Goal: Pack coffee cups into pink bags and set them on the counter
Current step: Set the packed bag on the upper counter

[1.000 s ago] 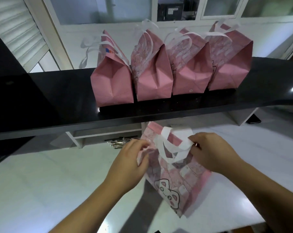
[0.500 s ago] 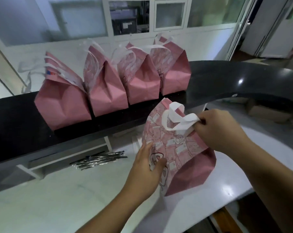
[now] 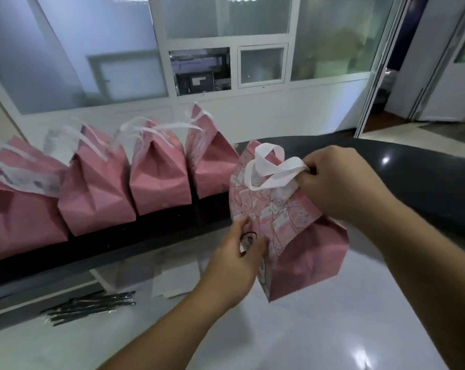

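Right hand [image 3: 340, 182] grips the white handles [image 3: 268, 169] of a patterned pink gift bag [image 3: 292, 231]; left hand [image 3: 236, 263] holds its side beside four pink bags [image 3: 156, 177] along the black counter's [image 3: 412, 177] front edge.

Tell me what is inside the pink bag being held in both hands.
Its contents cannot be seen: the held pink bag has its top pulled together, the right hand gripping the white handles and the left hand against its printed side. No cup shows.

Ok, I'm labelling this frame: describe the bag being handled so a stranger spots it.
Four pink bags stand in a row on the black counter. At the row's right end, the fifth bag is the one held in the hands, white handles gripped.
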A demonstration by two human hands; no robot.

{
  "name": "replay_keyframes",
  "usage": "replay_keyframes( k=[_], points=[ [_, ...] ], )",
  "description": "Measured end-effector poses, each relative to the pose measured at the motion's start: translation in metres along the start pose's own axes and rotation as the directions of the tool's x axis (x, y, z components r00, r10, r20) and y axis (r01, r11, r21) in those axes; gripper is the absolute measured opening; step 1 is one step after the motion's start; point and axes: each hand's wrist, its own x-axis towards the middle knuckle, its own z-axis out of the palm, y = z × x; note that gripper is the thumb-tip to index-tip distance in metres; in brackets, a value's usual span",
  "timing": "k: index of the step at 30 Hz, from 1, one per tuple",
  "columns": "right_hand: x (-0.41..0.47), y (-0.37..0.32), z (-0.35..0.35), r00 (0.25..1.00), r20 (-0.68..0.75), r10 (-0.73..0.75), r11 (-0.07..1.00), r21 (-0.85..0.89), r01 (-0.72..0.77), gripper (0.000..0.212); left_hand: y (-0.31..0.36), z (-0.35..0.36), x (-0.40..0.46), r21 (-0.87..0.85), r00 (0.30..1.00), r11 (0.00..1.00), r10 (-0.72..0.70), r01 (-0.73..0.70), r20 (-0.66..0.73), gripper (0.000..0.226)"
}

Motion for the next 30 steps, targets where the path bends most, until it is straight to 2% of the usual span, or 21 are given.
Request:
replay_keyframes(
  k=[3,7,15,19,23,30],
  points=[
    [0.029,0.024,-0.010,0.999,-0.048,-0.021,1.000,-0.002,0.021,0.031,0.025,0.024,0.027,0.015,0.998,0.998,0.060,-0.060,-0.019,0.064],
    [0.078,0.048,-0.007,0.998,-0.064,-0.001,1.000,-0.013,0.000,0.030,0.054,0.041,0.070,0.001,0.998,0.998,0.061,-0.061,-0.015,0.070],
    [0.182,0.068,0.027,0.997,-0.025,0.076,0.997,0.006,-0.075,0.019,0.078,0.042,0.160,0.012,0.998,1.000,0.008,-0.007,-0.058,0.055],
    [0.226,0.067,0.054,0.997,-0.032,0.066,0.998,0.008,-0.066,0.018,0.078,0.032,0.200,0.036,0.997,0.999,-0.026,0.028,-0.068,0.058],
    [0.263,0.062,0.083,0.995,-0.074,0.066,0.998,0.020,-0.065,0.013,0.075,0.020,0.238,0.093,0.990,0.995,-0.035,0.048,-0.137,0.058],
    [0.304,0.055,0.126,0.993,-0.094,0.067,0.997,0.046,-0.063,0.019,0.072,0.010,0.281,0.149,0.983,0.985,-0.059,0.085,-0.172,0.059]
  ],
)
